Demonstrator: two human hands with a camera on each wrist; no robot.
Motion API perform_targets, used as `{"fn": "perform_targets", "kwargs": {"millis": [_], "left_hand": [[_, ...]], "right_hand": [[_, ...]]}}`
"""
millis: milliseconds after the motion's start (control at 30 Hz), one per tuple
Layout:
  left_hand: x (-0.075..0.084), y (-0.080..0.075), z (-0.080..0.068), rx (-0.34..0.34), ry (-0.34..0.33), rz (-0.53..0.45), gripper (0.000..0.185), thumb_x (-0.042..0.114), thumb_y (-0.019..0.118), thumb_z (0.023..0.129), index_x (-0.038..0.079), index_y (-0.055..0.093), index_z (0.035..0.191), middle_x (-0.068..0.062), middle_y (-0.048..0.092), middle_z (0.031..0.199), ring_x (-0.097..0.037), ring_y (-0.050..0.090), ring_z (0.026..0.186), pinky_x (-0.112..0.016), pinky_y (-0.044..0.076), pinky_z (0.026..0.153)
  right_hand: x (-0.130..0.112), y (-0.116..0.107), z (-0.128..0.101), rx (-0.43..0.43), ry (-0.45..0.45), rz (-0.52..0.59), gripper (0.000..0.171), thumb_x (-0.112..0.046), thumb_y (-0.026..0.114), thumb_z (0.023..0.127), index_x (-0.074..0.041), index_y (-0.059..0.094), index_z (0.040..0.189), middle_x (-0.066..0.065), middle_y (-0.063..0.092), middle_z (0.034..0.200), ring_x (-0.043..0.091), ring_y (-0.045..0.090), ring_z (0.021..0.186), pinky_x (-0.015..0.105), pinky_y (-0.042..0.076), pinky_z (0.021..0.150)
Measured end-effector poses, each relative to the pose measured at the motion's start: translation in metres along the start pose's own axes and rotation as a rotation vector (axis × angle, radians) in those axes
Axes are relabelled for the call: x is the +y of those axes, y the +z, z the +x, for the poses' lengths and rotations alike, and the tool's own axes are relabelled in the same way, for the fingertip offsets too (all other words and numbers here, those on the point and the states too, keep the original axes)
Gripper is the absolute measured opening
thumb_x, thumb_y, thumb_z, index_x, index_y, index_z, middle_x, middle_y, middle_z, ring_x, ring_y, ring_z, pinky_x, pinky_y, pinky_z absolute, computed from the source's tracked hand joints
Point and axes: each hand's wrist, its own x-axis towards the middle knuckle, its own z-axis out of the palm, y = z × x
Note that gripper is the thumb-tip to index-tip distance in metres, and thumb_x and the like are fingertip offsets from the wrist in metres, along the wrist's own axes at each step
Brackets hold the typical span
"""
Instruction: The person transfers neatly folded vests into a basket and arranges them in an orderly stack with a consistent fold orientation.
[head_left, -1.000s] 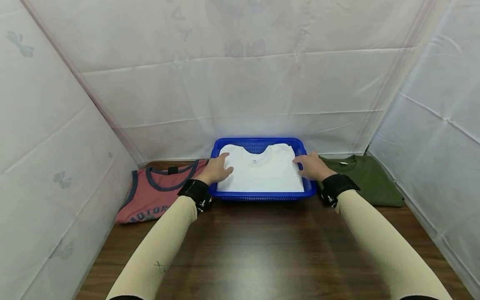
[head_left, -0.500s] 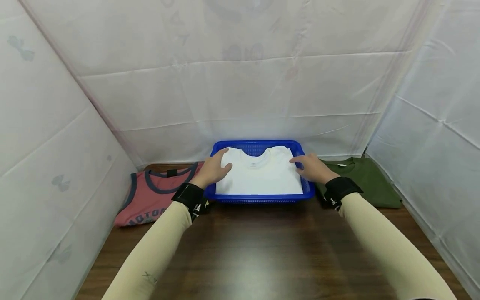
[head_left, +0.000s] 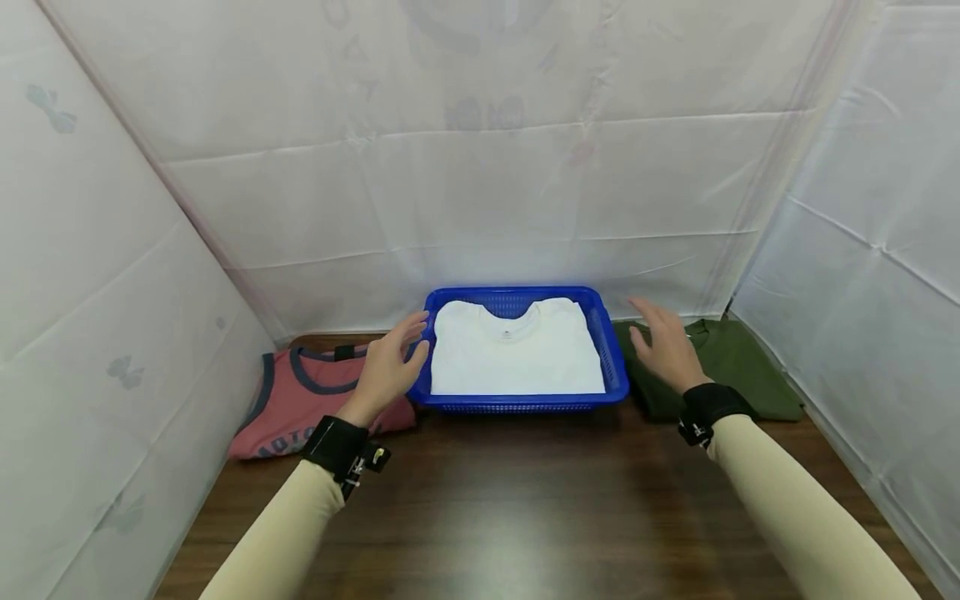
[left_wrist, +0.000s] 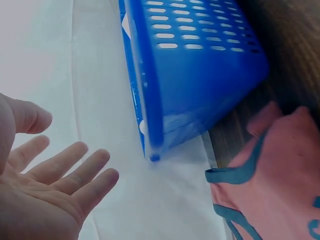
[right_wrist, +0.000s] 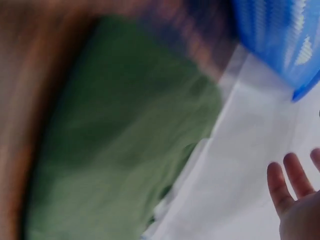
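Observation:
A folded white T-shirt (head_left: 517, 358) lies flat inside a blue plastic basket (head_left: 517, 403), its neckline toward the back. My left hand (head_left: 390, 367), fingers apart and holding nothing, is at the basket's left side, over the red shirt (head_left: 300, 400) with dark blue trim. In the left wrist view its palm (left_wrist: 45, 200) shows bare, away from the basket wall (left_wrist: 200, 85). On the other side my right hand (head_left: 667, 346) hovers over a folded green shirt (head_left: 735, 375), its fingers extended and nothing in them. The right wrist view catches only part of that hand (right_wrist: 300, 200).
Everything stands on a dark brown wooden table (head_left: 510, 500). A white sheet wall (head_left: 495, 192) rises right behind the basket, with further sheets at the left (head_left: 112, 333) and right (head_left: 877, 275).
Both hands have drawn away from the white T-shirt and basket, the left hand to the left and the right hand to the right. The T-shirt stays in the basket.

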Motion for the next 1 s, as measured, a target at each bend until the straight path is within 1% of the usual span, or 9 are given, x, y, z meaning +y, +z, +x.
{"fn": "perform_targets", "kwargs": {"millis": [67,167,300,433,567,633,700,800,1000], "left_hand": [[-0.002,-0.004,-0.008,0.036,0.026,-0.001,0.05,0.006,0.059,0.102,0.005,0.049,0.151,-0.024,0.061,0.138,-0.039,0.062,0.125,-0.054,0.049,0.103],[-0.004,-0.011,-0.019,0.085,0.039,0.011,0.049,0.005,0.06,0.101,0.005,0.051,0.149,-0.022,0.062,0.138,-0.039,0.063,0.122,-0.054,0.052,0.098],[-0.007,-0.019,-0.033,0.12,0.027,0.025,0.049,0.005,0.061,0.101,0.006,0.051,0.149,-0.021,0.062,0.139,-0.039,0.064,0.122,-0.056,0.052,0.097],[-0.011,-0.022,-0.046,0.11,0.012,0.028,0.049,0.004,0.061,0.101,0.007,0.051,0.149,-0.021,0.061,0.141,-0.04,0.063,0.122,-0.057,0.051,0.098],[-0.014,-0.022,-0.057,0.111,0.005,0.038,0.048,0.004,0.061,0.101,0.005,0.052,0.148,-0.022,0.062,0.139,-0.039,0.064,0.121,-0.057,0.051,0.097],[-0.014,-0.022,-0.061,0.122,-0.001,0.04,0.048,0.003,0.062,0.1,0.004,0.052,0.147,-0.022,0.062,0.138,-0.038,0.064,0.121,-0.058,0.051,0.096],[-0.014,-0.022,-0.063,0.127,-0.01,0.036,0.048,0.003,0.062,0.1,0.003,0.053,0.147,-0.023,0.062,0.138,-0.038,0.064,0.121,-0.058,0.051,0.096],[-0.013,-0.021,-0.065,0.12,-0.031,0.028,0.048,0.004,0.062,0.101,0.004,0.052,0.148,-0.023,0.061,0.14,-0.038,0.063,0.122,-0.058,0.051,0.097],[-0.015,-0.018,-0.07,0.114,-0.044,0.018,0.049,0.005,0.062,0.101,0.007,0.052,0.149,-0.02,0.061,0.141,-0.037,0.063,0.123,-0.056,0.051,0.099]], "right_hand": [[0.01,-0.001,-0.007,0.013,0.027,-0.024,0.059,0.0,0.065,0.096,-0.003,0.046,0.152,0.028,0.05,0.146,0.048,0.048,0.13,0.064,0.031,0.107],[0.023,-0.006,-0.017,-0.011,0.083,-0.047,0.065,-0.003,0.066,0.097,-0.005,0.04,0.156,0.03,0.046,0.149,0.05,0.049,0.124,0.065,0.029,0.105],[0.039,-0.013,-0.033,-0.093,0.163,-0.079,0.068,-0.009,0.066,0.098,-0.004,0.034,0.158,0.033,0.04,0.151,0.054,0.046,0.124,0.066,0.025,0.106],[0.051,-0.022,-0.055,-0.212,0.264,-0.103,0.068,-0.018,0.065,0.101,-0.001,0.032,0.158,0.037,0.034,0.153,0.06,0.038,0.13,0.07,0.021,0.11],[0.06,-0.027,-0.072,-0.322,0.387,-0.123,0.074,-0.035,0.061,0.103,-0.007,0.026,0.162,0.034,0.026,0.159,0.071,0.021,0.134,0.081,0.013,0.105],[0.064,-0.028,-0.076,-0.353,0.443,-0.126,0.079,-0.046,0.058,0.103,-0.012,0.022,0.164,0.031,0.022,0.163,0.074,0.011,0.136,0.086,0.008,0.101],[0.068,-0.029,-0.079,-0.374,0.488,-0.12,0.082,-0.054,0.055,0.102,-0.014,0.02,0.165,0.029,0.018,0.165,0.076,0.005,0.136,0.089,0.003,0.098],[0.072,-0.03,-0.083,-0.414,0.538,-0.107,0.085,-0.06,0.05,0.102,-0.012,0.019,0.165,0.032,0.015,0.164,0.076,0.001,0.136,0.09,0.0,0.097],[0.076,-0.031,-0.087,-0.506,0.59,-0.1,0.085,-0.064,0.042,0.103,-0.007,0.023,0.163,0.035,0.013,0.163,0.078,0.001,0.134,0.09,-0.002,0.096]]}}
